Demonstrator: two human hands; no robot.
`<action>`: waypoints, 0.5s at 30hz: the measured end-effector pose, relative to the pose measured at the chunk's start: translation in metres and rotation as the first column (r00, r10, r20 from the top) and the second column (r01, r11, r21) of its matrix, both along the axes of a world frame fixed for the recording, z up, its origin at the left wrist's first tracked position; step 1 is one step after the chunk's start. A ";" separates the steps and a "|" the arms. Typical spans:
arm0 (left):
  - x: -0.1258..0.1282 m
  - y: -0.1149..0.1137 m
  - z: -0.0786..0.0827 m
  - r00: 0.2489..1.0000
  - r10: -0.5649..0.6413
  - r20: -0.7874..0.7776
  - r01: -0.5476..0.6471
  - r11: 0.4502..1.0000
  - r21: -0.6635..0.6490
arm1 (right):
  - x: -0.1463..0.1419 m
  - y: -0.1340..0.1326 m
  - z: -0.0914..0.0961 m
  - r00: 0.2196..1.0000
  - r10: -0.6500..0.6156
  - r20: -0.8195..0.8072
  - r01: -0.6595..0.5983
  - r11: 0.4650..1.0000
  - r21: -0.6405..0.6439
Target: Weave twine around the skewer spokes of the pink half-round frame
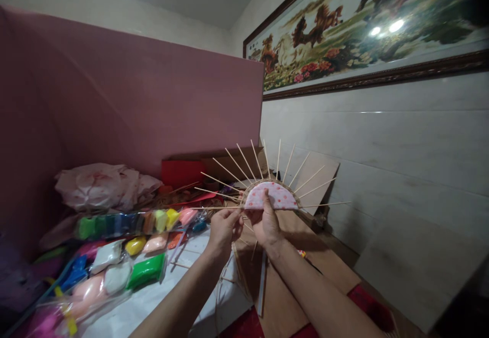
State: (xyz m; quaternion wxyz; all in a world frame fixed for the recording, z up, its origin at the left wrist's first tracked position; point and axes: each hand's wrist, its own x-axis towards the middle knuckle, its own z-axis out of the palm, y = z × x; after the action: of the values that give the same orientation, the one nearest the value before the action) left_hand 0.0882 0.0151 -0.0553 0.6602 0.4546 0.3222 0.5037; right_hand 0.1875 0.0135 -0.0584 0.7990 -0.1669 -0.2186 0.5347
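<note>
I hold up a small round disc (275, 196) covered in pink dotted cloth, with several thin wooden sticks (244, 162) fanning out from its rim like spokes. My right hand (266, 222) grips the disc from below, thumb pressed on the cloth face. My left hand (223, 228) is closed at the disc's left edge, fingers pinched on the thin cane wound round the rim. More thin cane strands (244, 282) hang down below my hands.
Packs of coloured modelling clay (132, 223) and bags of clay (145, 270) lie on the white table (160, 302) at left. A pink plastic bag (103, 185), a pink board behind (153, 98), cardboard sheets (305, 256) and a framed horse picture (367, 27) surround the spot.
</note>
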 end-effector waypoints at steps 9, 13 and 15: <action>0.000 -0.001 -0.003 0.997 0.054 -0.056 -0.044 0.983 0.176 | 0.003 0.002 -0.004 0.999 0.024 -0.048 -0.028 0.995 -0.096; 0.000 0.002 -0.005 0.993 0.108 -0.051 -0.090 0.956 0.280 | 0.004 0.002 -0.005 0.996 0.050 -0.070 -0.058 0.993 -0.107; -0.001 0.004 -0.007 0.988 0.139 -0.061 -0.110 0.931 0.347 | 0.004 0.002 -0.005 0.994 0.085 -0.071 -0.091 0.992 -0.093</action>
State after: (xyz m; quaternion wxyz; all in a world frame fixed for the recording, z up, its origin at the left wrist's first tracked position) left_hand 0.0869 0.0188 -0.0626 0.5234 0.5622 0.2855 0.5732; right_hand 0.1919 0.0152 -0.0634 0.7727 -0.1773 -0.1730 0.5845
